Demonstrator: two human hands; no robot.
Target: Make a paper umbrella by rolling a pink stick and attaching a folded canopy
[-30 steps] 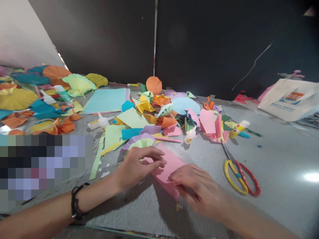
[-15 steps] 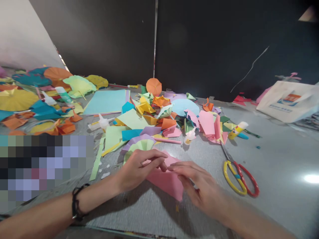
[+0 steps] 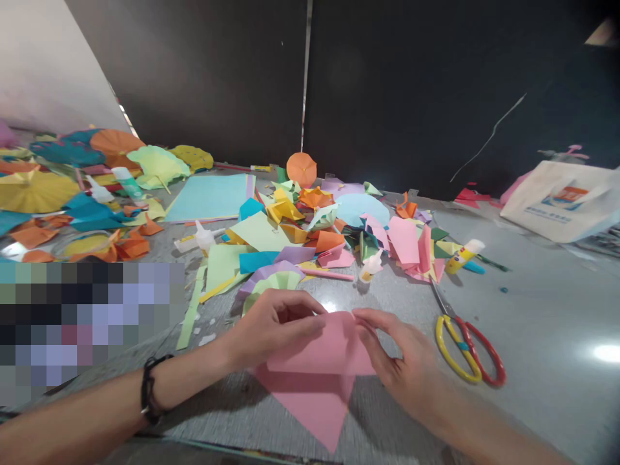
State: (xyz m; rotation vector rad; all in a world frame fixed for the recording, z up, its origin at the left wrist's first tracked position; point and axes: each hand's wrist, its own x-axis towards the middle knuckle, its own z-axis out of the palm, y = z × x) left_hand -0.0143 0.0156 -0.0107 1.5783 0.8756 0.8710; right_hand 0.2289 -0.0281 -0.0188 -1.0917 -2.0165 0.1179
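A sheet of pink paper [image 3: 317, 345] lies close in front of me, its upper part folded over and a pointed corner reaching toward the table's near edge. My left hand [image 3: 281, 326] pinches the paper's far edge between thumb and fingers. At the right end of that edge, my right hand [image 3: 400, 358] also pinches the paper with thumb and forefinger. Just beyond my left hand are pleated green paper [image 3: 276, 284] and purple paper. Scissors [image 3: 469, 349] with yellow and red handles rest to the right of my right hand.
Coloured paper scraps [image 3: 281, 206] pile up across the middle. Glue bottles [image 3: 371, 265] stand among them, with a yellow glue stick [image 3: 464, 256] to the right. Blue sheets [image 3: 208, 197] are stacked further back. A white bag [image 3: 562, 200] sits far right. A dark wall [image 3: 411, 84] closes off the back.
The pink paper has shifted: its pointed corner now reaches nearer to me and a folded flap shows. My hands have moved apart, each now gripping its far edge.
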